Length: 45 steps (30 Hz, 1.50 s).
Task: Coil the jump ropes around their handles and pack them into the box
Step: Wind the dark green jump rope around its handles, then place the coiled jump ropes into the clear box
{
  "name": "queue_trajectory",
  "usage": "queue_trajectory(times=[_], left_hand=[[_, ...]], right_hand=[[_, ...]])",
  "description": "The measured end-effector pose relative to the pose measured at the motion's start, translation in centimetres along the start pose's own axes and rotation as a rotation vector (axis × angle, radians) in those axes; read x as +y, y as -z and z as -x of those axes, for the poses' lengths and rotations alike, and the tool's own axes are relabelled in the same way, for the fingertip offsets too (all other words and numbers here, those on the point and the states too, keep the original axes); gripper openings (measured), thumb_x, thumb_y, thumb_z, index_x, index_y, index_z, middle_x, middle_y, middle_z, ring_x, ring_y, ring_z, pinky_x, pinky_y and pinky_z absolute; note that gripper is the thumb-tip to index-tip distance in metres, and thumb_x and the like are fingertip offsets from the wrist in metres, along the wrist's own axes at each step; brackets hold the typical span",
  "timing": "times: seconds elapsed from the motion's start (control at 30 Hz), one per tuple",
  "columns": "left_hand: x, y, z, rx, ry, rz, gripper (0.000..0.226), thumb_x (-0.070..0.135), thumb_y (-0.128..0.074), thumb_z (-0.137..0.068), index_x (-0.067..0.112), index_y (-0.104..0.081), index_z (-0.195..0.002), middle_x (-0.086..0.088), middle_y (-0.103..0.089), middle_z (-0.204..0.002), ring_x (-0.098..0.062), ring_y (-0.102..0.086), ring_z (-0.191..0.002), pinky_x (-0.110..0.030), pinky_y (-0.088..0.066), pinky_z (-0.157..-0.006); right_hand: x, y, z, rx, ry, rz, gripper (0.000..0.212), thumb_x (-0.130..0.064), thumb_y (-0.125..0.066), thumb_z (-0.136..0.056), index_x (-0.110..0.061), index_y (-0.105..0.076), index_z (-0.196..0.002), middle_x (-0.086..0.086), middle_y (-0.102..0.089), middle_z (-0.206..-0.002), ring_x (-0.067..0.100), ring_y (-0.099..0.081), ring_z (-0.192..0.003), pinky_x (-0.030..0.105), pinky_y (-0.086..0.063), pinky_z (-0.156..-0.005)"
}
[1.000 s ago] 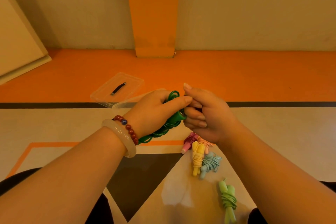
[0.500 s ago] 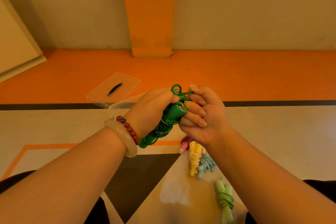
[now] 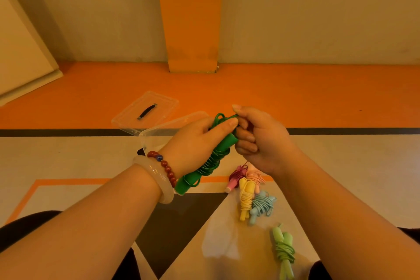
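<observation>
My left hand [image 3: 197, 143] grips the dark green jump rope [image 3: 204, 166] by its paired handles, with cord coiled round their middle. My right hand [image 3: 259, 141] pinches the loose end of the green cord at the top of the handles. Both hands are raised above the floor. The clear plastic box [image 3: 159, 134] stands behind my left hand, mostly hidden by it. On the floor below my right hand lie coiled ropes: dark pink [image 3: 236, 177], pale pink [image 3: 256, 176], yellow [image 3: 245, 198], light blue [image 3: 261, 206] and light green [image 3: 284, 252].
The clear lid [image 3: 145, 109] with a black handle lies on the orange floor strip beyond the box. An orange pillar [image 3: 191, 29] rises at the wall ahead. My dark-clothed knees [image 3: 22, 227] show at the lower corners.
My right hand has drawn the green cord end up and to the right at the top of the handles; my left thumb now lies over the cord. The handles have tilted slightly.
</observation>
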<state>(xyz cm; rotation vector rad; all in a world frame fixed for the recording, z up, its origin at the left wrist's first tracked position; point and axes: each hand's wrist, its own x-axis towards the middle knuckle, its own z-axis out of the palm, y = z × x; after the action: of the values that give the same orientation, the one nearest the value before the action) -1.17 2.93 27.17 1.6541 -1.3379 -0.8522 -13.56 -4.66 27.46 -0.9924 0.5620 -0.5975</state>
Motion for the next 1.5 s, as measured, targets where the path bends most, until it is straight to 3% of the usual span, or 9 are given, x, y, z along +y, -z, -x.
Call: queue_trajectory(times=[0.17,0.27,0.37,0.57,0.67,0.73,0.87,0.97,1.5], left_hand=[[-0.9,-0.6,0.1,0.01,0.131,0.121,0.065,0.069,-0.052,-0.08,0.012,-0.055,-0.111,-0.008,-0.069,-0.085,-0.031,-0.067,-0.076,-0.057,-0.056,-0.077],[-1.3,-0.7,-0.6,0.092,0.187,0.307,0.044,0.049,-0.049,-0.095,0.011,-0.052,-0.115,-0.007,-0.067,-0.083,-0.028,-0.065,-0.075,-0.056,-0.056,-0.079],[-1.7,-0.7,-1.4,0.16,0.242,0.401,0.031,0.043,-0.045,-0.099,0.02,-0.053,-0.118,-0.011,-0.067,-0.106,-0.028,-0.066,-0.095,-0.051,-0.054,-0.088],[-2.0,-1.4,-1.3,0.126,0.267,0.625,0.031,0.029,-0.034,-0.105,0.023,-0.055,-0.127,-0.001,-0.063,-0.117,-0.011,-0.061,-0.102,-0.032,-0.054,-0.078],[-3.1,-1.7,-1.4,0.06,0.298,0.529,0.035,0.029,-0.031,-0.105,0.022,-0.053,-0.131,-0.003,-0.06,-0.124,-0.013,-0.059,-0.107,-0.03,-0.056,-0.073],[-3.8,-1.9,-1.5,0.015,0.291,0.413,0.035,0.028,-0.031,-0.105,0.022,-0.051,-0.133,-0.003,-0.057,-0.129,-0.013,-0.058,-0.11,-0.035,-0.054,-0.086],[-5.9,-1.9,-2.1,-0.072,0.185,-0.282,0.044,0.03,-0.031,-0.105,0.025,-0.031,-0.148,-0.004,-0.043,-0.147,-0.02,-0.051,-0.119,-0.032,-0.04,-0.097],[-7.8,-2.2,-2.3,-0.172,0.239,-0.58,0.052,0.032,-0.032,-0.104,0.018,-0.02,-0.152,-0.009,-0.03,-0.154,-0.025,-0.037,-0.136,-0.033,-0.033,-0.107],[-16.7,-3.2,-4.2,-0.18,0.35,-0.783,0.056,0.033,-0.037,-0.102,0.021,-0.016,-0.152,-0.004,-0.019,-0.157,-0.03,-0.025,-0.14,-0.043,-0.033,-0.11]], right_hand=[[0.7,1.3,-0.6,0.141,0.226,0.331,0.016,-0.025,-0.054,-0.096,-0.018,-0.055,-0.082,-0.001,-0.047,-0.056,0.011,-0.037,-0.041,0.019,-0.029,-0.039],[0.8,1.6,-0.5,0.246,0.417,0.595,0.004,-0.025,-0.057,-0.095,-0.029,-0.057,-0.097,-0.004,-0.058,-0.081,0.01,-0.054,-0.06,0.021,-0.043,-0.052],[2.0,1.4,0.1,0.247,0.634,0.929,0.028,-0.026,-0.06,-0.089,-0.036,-0.053,-0.114,-0.013,-0.051,-0.108,0.002,-0.055,-0.091,0.016,-0.048,-0.072],[5.7,1.4,-0.5,0.076,0.406,1.311,0.094,-0.049,-0.066,-0.083,-0.029,-0.006,-0.154,-0.008,-0.017,-0.154,0.011,-0.025,-0.14,0.029,-0.036,-0.107],[6.6,1.9,-0.9,0.168,0.335,1.358,0.1,-0.043,-0.071,-0.082,-0.021,-0.005,-0.154,-0.004,-0.008,-0.157,0.014,-0.019,-0.143,0.023,-0.028,-0.108],[7.1,2.5,-1.3,0.189,0.298,1.343,0.094,-0.03,-0.07,-0.085,-0.018,-0.007,-0.154,-0.001,-0.018,-0.153,0.017,-0.03,-0.137,0.018,-0.03,-0.103],[8.6,4.3,-1.5,0.216,0.201,1.366,0.094,-0.023,-0.066,-0.083,-0.021,-0.004,-0.154,0.002,-0.031,-0.144,0.023,-0.041,-0.127,0.036,-0.043,-0.101],[10.0,5.7,-1.7,0.234,0.062,1.405,0.091,-0.025,-0.066,-0.08,-0.02,-0.012,-0.153,0.002,-0.036,-0.14,0.025,-0.044,-0.124,0.039,-0.045,-0.099],[14.5,9.5,-4.3,0.234,-0.14,1.573,0.083,-0.027,-0.064,-0.087,-0.02,-0.014,-0.153,0.005,-0.032,-0.149,0.026,-0.035,-0.132,0.038,-0.043,-0.102]])
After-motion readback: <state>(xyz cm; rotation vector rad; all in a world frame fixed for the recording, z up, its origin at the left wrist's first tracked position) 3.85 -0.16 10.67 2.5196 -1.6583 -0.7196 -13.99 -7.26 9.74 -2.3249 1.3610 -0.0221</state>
